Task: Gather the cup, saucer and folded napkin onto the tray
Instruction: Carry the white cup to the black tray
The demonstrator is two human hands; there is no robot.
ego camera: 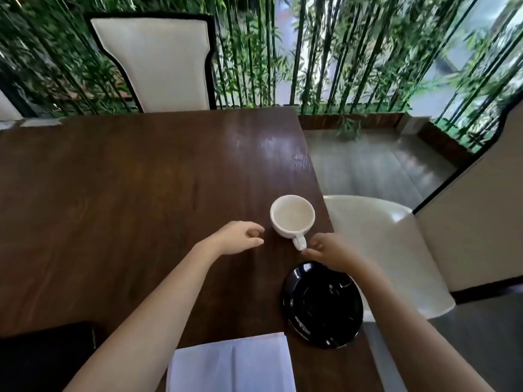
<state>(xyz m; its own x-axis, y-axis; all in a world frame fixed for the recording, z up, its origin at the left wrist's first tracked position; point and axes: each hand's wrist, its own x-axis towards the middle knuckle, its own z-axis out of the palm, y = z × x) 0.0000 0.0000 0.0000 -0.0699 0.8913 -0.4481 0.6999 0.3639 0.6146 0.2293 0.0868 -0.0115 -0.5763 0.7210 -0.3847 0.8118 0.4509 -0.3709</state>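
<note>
Near the worktop's right edge stands the white cup, upright, handle toward the person. Right hand, grip loosely apart, reaches just beside the handle; left hand hovers empty, fingers curled. Black saucer lies nearer, folded napkin at the front edge

Napkin cut off by bottom edge

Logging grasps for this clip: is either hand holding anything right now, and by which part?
Nothing is clearly held. The right hand has its fingertips at the cup handle, not closed on it; the left hand is empty.
</note>
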